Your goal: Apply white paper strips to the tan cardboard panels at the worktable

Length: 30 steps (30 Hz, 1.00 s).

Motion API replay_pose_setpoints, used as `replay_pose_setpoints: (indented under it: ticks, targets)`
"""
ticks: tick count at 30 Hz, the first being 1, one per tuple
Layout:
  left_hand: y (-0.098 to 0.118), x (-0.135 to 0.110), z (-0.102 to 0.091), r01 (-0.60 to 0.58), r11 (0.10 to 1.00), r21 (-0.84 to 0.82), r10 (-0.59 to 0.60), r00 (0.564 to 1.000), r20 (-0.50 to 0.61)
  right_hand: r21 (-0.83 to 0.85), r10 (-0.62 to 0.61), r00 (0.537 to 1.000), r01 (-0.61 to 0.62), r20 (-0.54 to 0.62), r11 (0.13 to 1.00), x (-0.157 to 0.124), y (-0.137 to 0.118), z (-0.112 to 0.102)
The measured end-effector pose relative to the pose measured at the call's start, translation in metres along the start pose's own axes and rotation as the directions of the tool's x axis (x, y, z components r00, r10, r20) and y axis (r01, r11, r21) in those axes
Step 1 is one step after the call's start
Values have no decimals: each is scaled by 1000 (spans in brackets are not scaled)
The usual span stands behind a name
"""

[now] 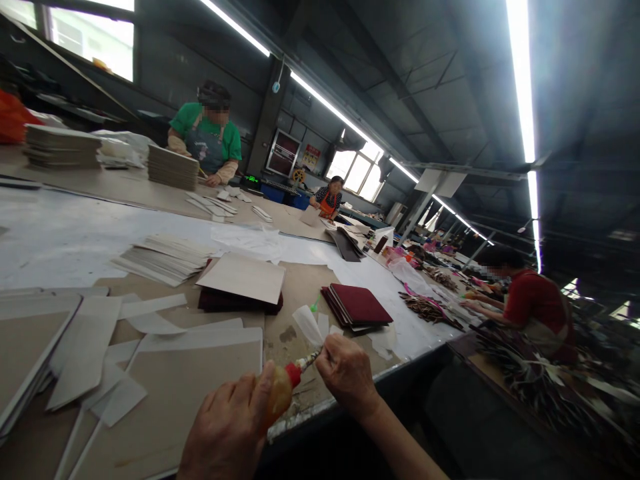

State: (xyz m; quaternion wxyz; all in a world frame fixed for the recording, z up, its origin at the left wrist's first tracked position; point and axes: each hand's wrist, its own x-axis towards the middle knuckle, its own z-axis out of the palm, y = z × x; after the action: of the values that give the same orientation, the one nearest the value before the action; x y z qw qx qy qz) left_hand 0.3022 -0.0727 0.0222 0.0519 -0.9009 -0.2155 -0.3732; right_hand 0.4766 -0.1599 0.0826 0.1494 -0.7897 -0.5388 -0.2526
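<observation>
Down at the near edge of the long worktable (310, 280), the left hand (227, 433) is closed around a small amber plastic squeeze bottle with a red cap (279, 395), while the right hand (347, 373) is curled shut, pinching the bottle's thin pale nozzle (309, 360). The bottle looks light, smooth and soft-walled, so it probably yields to pressure and is best gripped around its rounded belly. Beyond lie stiff flat grey card sheets (243, 277), limp white paper strips (150, 305) and a fanned stack of matte maroon rectangular covers (360, 303).
</observation>
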Motion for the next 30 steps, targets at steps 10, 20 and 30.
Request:
replay_pose_setpoints:
  ticks: [10, 20, 30]
  targets:
    - [-8, -4, -6, -5, 980, -198, 6, 1000, 5, 410, -13, 948, -125, 318, 904, 5, 10, -28]
    - [-3, 9, -30, 421, 838, -348, -215, 840, 498, 670, 68, 762, -604, 644, 431, 0, 21, -35]
    - [-3, 5, -28, 445, 814, -373, -249, 848, 468, 700, 135, 841, -516, 524, 493, -9, 17, -27]
